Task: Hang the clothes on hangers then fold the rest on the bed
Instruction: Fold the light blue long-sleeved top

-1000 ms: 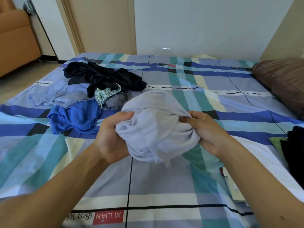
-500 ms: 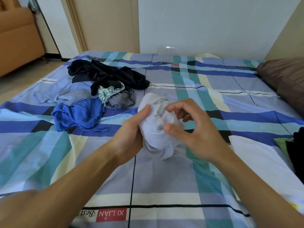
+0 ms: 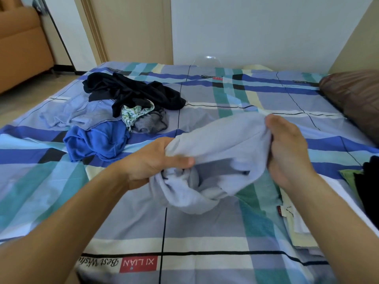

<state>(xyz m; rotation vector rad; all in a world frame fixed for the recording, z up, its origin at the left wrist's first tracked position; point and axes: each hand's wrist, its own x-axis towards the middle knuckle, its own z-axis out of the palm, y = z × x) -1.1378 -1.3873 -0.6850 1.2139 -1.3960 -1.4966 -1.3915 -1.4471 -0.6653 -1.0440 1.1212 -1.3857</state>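
Centrally, the left hand (image 3: 152, 160) and right hand (image 3: 287, 152) each grip one end of a pale lilac garment (image 3: 215, 160), fingers curled into the cloth, above the plaid bed (image 3: 205, 228). Farther, upper left: blue garment (image 3: 96, 141), black garment (image 3: 133, 92).

Cannot see most fingers of left hand (image 3: 151, 160), buried under pale blue garment (image 3: 221, 140). Crops brown pillow (image 3: 356, 95) and black clothes (image 3: 371, 181) at right edge, orange sofa (image 3: 20, 48) at upper left.

Pale lavender-grey soft cloth garment (image 3: 221, 140), royal-blue crumpled shirt (image 3: 96, 140), black heaped clothing (image 3: 133, 93), green-and-white floral fabric scrap (image 3: 133, 111), blue-teal-cream plaid bedsheet (image 3: 205, 226), brown pillow (image 3: 354, 93)
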